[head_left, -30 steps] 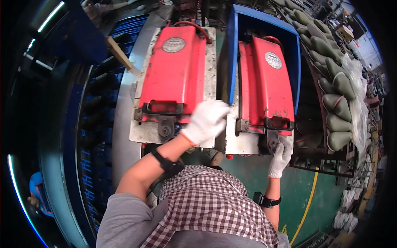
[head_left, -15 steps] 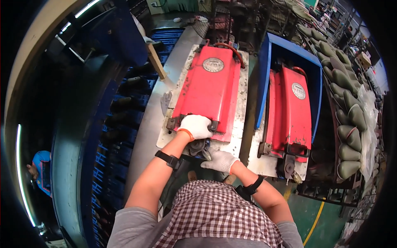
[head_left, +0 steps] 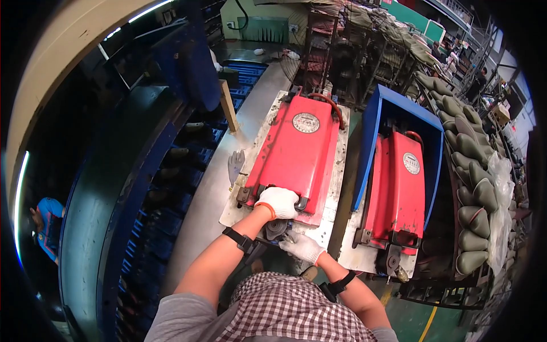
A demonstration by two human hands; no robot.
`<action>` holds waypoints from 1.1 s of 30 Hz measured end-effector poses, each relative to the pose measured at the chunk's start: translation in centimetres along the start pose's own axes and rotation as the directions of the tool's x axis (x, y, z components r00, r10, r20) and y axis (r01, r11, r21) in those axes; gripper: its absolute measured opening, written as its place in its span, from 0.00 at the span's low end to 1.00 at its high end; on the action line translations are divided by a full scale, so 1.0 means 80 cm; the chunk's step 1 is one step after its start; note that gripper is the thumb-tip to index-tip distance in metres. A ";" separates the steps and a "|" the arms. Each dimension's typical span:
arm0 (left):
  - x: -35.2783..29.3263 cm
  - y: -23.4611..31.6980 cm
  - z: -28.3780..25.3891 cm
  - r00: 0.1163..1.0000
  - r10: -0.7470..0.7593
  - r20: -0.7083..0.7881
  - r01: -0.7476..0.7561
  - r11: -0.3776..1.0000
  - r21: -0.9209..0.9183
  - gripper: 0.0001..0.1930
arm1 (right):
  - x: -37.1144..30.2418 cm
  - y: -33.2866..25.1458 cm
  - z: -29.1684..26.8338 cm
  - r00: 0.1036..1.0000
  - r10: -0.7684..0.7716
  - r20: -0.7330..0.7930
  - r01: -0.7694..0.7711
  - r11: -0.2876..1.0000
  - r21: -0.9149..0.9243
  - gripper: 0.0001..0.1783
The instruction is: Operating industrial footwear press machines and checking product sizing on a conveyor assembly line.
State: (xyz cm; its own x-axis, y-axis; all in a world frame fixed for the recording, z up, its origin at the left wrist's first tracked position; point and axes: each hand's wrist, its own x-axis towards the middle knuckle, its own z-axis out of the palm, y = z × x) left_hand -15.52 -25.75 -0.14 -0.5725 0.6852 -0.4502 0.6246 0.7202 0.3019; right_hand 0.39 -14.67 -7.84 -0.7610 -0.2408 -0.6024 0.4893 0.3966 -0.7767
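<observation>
My left hand (head_left: 278,202), in a white knit glove with an orange cuff, is wrapped round the black handle (head_left: 302,203) at the near end of a red machine cover (head_left: 296,151). The cover is lowered over a worn, pale metal plate (head_left: 325,219). Just below the handle, a dark round fitting (head_left: 276,229) sticks out at the plate's near edge. My right hand (head_left: 305,247), also gloved in white, is beside that fitting. Its fingers are closed near a small metallic part, and what they hold is partly hidden.
A second red cover (head_left: 399,182) stands to the right inside a blue hood (head_left: 407,105). Stacked dark green shoe-sole-shaped pieces (head_left: 473,222) line the far right. A grey glove (head_left: 235,165) lies left of the plate. Further left are blue racks (head_left: 165,211) and a person in blue (head_left: 50,228).
The view has tilted up, so everything sits lower. My right hand has come closer to the round fitting, its fingers more closed. My left hand keeps its grip on the handle.
</observation>
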 end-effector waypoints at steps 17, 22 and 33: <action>0.002 0.003 0.000 1.000 -0.009 -0.012 0.009 1.000 0.009 0.24 | -0.001 0.007 0.004 0.995 -0.060 -0.077 0.060 0.998 0.003 0.27; 0.002 0.004 -0.002 1.000 -0.005 -0.017 0.005 1.000 0.010 0.24 | 0.000 0.008 0.005 0.995 -0.051 -0.087 0.052 0.999 0.000 0.28; 0.003 0.001 0.004 1.000 -0.008 -0.011 0.008 1.000 0.014 0.25 | 0.012 0.026 0.008 0.998 -0.050 -0.044 0.053 0.997 0.055 0.33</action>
State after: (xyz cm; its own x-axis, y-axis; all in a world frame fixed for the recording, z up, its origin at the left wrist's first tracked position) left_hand -15.40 -25.57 -0.46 -0.5831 0.6805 -0.4437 0.6274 0.7242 0.2862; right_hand 0.93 -14.68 -10.15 -0.8027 -0.2213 -0.5539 0.4712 0.3341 -0.8163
